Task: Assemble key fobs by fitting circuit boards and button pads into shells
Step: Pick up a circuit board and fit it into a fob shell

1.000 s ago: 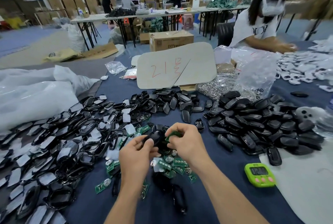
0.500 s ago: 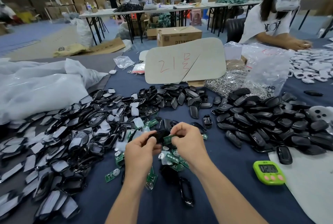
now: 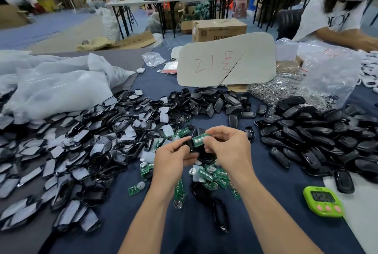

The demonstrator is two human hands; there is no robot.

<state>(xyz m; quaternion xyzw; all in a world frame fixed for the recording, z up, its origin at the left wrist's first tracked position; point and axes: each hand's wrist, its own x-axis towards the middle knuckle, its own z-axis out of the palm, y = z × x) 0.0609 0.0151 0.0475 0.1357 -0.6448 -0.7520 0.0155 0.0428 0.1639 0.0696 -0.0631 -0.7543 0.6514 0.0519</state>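
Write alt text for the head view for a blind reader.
The right hand pinches a small green circuit board against a black plastic shell gripped by the left hand, above a dark blue table. Piles of black shells lie either side.

- The left hand (image 3: 173,158) grips a black shell (image 3: 192,145) above the table (image 3: 155,86).
- The right hand (image 3: 229,148) pinches a green circuit board (image 3: 200,139) — one end meets the shell.
- Loose boards (image 3: 215,176) lie just beneath both hands.
- A green timer (image 3: 323,201) sits at the right, near a heap of shells (image 3: 327,131).

blue table (image 3: 155,84), heaped black shells (image 3: 319,131)
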